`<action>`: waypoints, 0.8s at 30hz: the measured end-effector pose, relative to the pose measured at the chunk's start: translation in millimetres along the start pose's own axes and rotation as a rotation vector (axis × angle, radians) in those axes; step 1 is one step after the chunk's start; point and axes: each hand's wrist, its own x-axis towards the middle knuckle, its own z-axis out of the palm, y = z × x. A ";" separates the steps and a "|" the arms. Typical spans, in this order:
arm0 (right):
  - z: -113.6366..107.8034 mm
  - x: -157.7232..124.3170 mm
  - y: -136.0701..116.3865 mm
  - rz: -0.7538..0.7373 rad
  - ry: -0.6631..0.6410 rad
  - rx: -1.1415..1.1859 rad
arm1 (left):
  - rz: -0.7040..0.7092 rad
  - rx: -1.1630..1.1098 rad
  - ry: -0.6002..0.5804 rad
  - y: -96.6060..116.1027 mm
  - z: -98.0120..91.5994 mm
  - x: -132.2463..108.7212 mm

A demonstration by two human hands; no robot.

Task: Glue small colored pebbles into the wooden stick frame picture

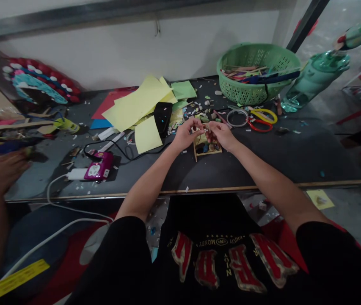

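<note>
One tan frame (209, 153) encloses small rounded pieces (211, 147).

Behind the table (320, 165) I saw a plain, whitish wall (104, 59), crossed near its top by a grey metal bar (72, 19), with a little wire hook (157, 27) sticking out below it and a dark slanting post (307, 25) toward the right. The table stood close to that wall, its top dark grey and its front edge a thin strip of bare, pale wood. Dim, cool light left soft shadows on the wall, and the grey floor (358, 203) ran off to the right, where blurred red shapes stood in the gloom.
</note>
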 end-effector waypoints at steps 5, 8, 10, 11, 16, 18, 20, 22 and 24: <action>5.4 -1.8 -2.9 -0.015 -0.059 -0.001 | 0.043 0.121 -0.021 1.3 -1.2 -0.7; 4.9 0.0 -0.9 -0.023 -0.049 -0.012 | 0.041 0.161 -0.010 3.1 -2.5 -0.4; 3.7 1.1 0.9 -0.027 -0.058 -0.016 | 0.044 0.168 -0.004 4.2 -3.4 0.0; 3.1 1.5 1.7 -0.028 -0.067 -0.023 | 0.047 0.172 -0.003 4.7 -3.8 0.1; 2.2 2.2 3.3 -0.046 -0.080 -0.043 | 0.073 0.188 -0.024 6.8 -4.7 0.9; 2.1 2.6 3.9 -0.048 -0.067 -0.030 | 0.078 0.190 -0.031 6.6 -4.9 1.2; 1.6 3.2 5.1 -0.035 -0.057 -0.020 | 0.093 0.184 -0.035 5.5 -4.9 1.4; 0.8 3.8 6.6 -0.023 -0.052 -0.013 | 0.124 0.177 -0.036 3.8 -4.7 1.4; 0.2 4.2 7.7 -0.020 -0.048 -0.007 | 0.143 0.187 -0.046 2.3 -4.3 1.3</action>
